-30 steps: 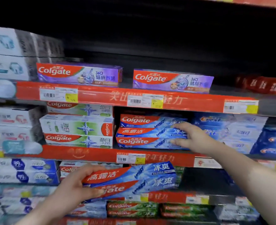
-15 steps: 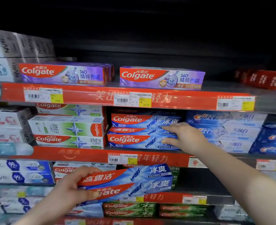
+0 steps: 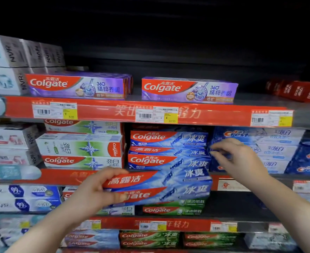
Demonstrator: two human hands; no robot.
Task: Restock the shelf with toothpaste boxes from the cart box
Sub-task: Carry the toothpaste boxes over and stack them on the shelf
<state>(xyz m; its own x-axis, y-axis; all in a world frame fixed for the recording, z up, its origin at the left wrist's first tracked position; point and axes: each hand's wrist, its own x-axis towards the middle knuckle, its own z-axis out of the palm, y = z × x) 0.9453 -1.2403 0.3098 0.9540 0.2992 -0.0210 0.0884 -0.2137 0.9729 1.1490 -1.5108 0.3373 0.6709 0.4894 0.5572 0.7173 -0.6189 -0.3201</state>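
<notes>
My left hand (image 3: pixel 94 193) grips the left end of a blue and red Colgate toothpaste box (image 3: pixel 165 185), which looks like two boxes held one on top of the other, in front of the middle shelf's red price rail (image 3: pixel 59 177). Just above stands a stack of three matching blue Colgate boxes (image 3: pixel 167 150) on that shelf. My right hand (image 3: pixel 236 159) hovers at the stack's right end, fingers curled and apart, holding nothing. The cart box is out of view.
Green Colgate boxes (image 3: pixel 81 148) sit left of the blue stack, blue Crest boxes (image 3: pixel 278 148) to its right. Purple Colgate boxes (image 3: pixel 188 90) lie on the upper shelf with a dark gap behind. Lower shelves hold more green and blue boxes (image 3: pixel 150 238).
My left hand has raised the held boxes up to the middle shelf's rail. My right hand has drawn back to the right, off the stack's end.
</notes>
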